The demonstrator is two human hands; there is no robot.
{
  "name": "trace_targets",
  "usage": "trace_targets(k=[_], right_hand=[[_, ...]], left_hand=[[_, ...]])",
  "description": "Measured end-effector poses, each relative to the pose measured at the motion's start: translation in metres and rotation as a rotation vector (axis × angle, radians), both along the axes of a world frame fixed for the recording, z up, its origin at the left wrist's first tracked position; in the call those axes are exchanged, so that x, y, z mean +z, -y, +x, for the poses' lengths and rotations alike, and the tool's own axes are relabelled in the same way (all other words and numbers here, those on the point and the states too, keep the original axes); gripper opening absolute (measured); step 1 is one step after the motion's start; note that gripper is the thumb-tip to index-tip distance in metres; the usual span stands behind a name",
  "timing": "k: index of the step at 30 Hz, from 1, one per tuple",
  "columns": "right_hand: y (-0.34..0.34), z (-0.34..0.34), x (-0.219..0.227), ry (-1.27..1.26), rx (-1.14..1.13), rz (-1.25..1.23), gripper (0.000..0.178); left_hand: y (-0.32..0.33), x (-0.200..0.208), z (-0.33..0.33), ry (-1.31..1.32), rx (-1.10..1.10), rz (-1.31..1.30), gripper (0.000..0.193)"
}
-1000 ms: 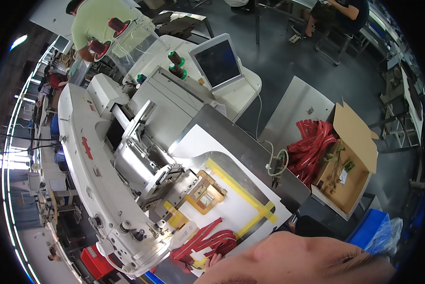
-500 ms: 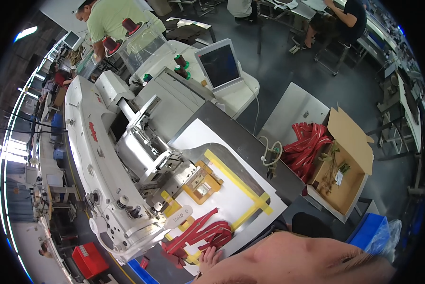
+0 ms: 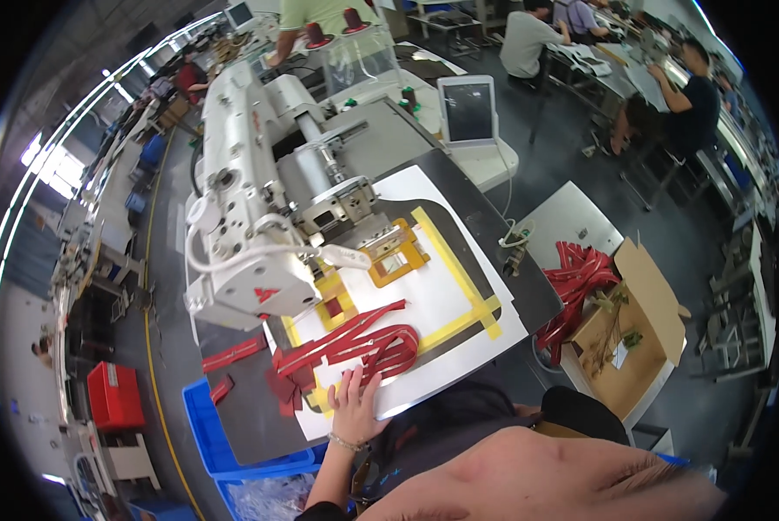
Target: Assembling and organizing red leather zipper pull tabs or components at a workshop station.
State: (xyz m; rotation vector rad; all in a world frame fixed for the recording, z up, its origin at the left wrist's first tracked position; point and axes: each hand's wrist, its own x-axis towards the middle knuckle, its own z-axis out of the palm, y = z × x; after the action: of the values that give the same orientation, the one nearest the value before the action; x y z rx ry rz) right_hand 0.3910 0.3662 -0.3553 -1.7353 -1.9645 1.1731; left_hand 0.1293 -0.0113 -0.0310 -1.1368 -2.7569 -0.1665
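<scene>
My left hand (image 3: 355,404) lies flat with fingers spread on the near end of a pile of red webbing straps (image 3: 368,339); a bracelet sits at its wrist. The straps rest on a white board (image 3: 442,304) marked with yellow tape lines (image 3: 459,260). Just beyond them stands a large white industrial sewing machine (image 3: 250,234), with an orange clamp frame (image 3: 396,260) under its head. A bare forearm (image 3: 537,478) fills the lower edge close to the camera; my right hand is out of sight.
An open cardboard box (image 3: 633,347) stands on the floor at right beside a heap of red straps (image 3: 576,278). More red pieces (image 3: 233,354) lie on the dark tabletop at left. Nearby are a blue bin (image 3: 203,425), a red crate (image 3: 116,395) and a tablet screen (image 3: 469,110). People work at far benches.
The view has swung, so the machine now sits further up and left. My left hand has come into view and settled on the red straps.
</scene>
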Motion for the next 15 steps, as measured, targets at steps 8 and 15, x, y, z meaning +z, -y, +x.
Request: trace_targets(k=[8,15], right_hand=[[-0.026,-0.053,0.006,-0.121,0.112,0.049,0.019],[-0.021,-0.076,0.012,-0.168,0.162,0.063,0.019]], left_hand=[[0.002,0.004,0.003,0.038,-0.002,0.102,0.092],[-0.002,0.008,0.004,0.099,0.032,0.110,0.102]])
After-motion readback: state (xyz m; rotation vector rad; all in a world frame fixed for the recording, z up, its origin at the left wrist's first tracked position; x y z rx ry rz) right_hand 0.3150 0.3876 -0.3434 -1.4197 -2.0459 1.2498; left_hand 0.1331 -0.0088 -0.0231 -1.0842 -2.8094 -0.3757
